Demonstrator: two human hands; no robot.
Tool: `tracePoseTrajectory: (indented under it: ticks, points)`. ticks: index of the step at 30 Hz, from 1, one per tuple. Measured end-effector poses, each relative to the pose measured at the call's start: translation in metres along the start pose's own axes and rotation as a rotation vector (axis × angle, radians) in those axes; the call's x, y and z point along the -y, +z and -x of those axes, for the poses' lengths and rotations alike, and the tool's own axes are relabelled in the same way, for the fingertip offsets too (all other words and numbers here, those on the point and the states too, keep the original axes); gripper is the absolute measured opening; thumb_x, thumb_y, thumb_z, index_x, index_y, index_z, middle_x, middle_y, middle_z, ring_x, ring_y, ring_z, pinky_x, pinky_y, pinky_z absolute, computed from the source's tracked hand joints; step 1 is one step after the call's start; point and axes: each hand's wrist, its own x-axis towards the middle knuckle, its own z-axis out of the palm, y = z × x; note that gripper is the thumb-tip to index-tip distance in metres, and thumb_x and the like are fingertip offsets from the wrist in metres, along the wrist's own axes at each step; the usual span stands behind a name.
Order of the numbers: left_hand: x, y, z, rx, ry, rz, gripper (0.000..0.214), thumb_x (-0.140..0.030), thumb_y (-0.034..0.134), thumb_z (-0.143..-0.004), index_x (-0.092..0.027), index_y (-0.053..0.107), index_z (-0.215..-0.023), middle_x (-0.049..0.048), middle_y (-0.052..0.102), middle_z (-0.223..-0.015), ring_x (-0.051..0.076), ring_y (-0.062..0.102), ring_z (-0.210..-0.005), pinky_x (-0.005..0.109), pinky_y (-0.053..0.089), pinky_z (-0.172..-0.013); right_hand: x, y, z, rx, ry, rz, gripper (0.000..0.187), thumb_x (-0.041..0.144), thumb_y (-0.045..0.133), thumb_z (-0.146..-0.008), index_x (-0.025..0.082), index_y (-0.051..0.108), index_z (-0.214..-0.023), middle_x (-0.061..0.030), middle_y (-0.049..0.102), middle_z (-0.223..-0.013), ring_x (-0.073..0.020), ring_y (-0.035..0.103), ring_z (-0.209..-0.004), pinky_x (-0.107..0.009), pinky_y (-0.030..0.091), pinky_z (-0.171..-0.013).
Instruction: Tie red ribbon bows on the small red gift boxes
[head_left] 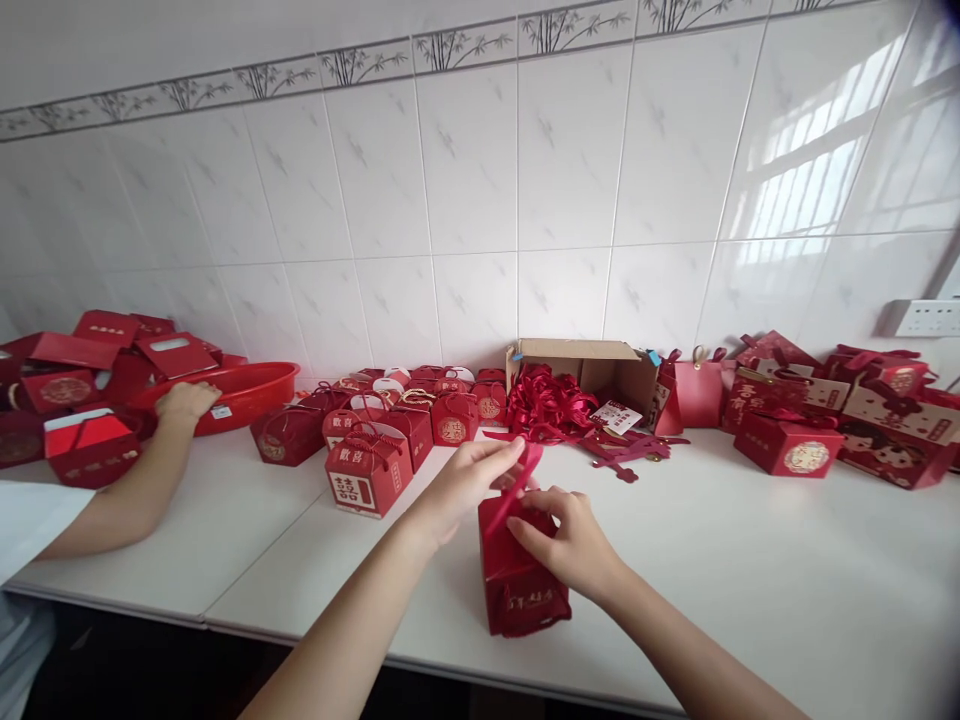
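Note:
A small red gift box [517, 585] stands upright on the white table [750, 580] in front of me. My left hand [465, 485] pinches a red ribbon [525, 470] that rises from the box's top. My right hand [562, 540] is closed on the top edge of the box, fingers pressed against it. Both hands meet just above the box.
Finished red boxes [371, 470] stand in a group at the back centre. An open cardboard box [600, 370] spills red ribbons [551, 400]. More red boxes [840, 410] pile at the right. Another person's hand [184, 400] reaches to a red basin [240, 390] at the left.

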Motion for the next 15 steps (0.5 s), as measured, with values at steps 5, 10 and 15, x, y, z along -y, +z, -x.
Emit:
tracePoseTrajectory:
  ticks: [5,10,15]
  points:
    - [0.002,-0.003,-0.020,-0.006,0.046,-0.141,0.046,-0.056,0.046,-0.083,-0.021,0.064,-0.107,0.0057,0.065,-0.098,0.018,0.060,-0.087,0.030,0.044,-0.080,-0.005,0.003,-0.003,-0.009,0.051,-0.146,0.035,0.042,0.047,-0.085,0.020,0.060,-0.060,-0.0027,0.066,-0.066,-0.0174,0.056,-0.064,-0.029,0.040,-0.067]
    - [0.027,-0.015,-0.004,-0.081,0.116,-0.313,0.031,-0.046,0.058,-0.079,-0.016,0.067,-0.080,0.0053,0.068,-0.082,0.020,0.061,-0.083,0.029,0.045,-0.077,-0.010,0.000,-0.004,0.029,0.064,-0.248,0.036,0.043,0.047,-0.085,0.018,0.062,-0.063,-0.0043,0.067,-0.068,-0.0186,0.057,-0.067,-0.028,0.041,-0.064]
    - [0.054,-0.011,0.017,-0.214,0.208,-0.370,0.016,-0.032,0.057,-0.081,-0.017,0.062,-0.077,0.0045,0.067,-0.081,0.019,0.062,-0.083,0.029,0.046,-0.080,-0.012,0.003,0.000,-0.058,0.143,-0.341,0.034,0.046,0.052,-0.082,0.018,0.062,-0.067,-0.0067,0.069,-0.072,-0.0209,0.059,-0.069,-0.030,0.043,-0.064]
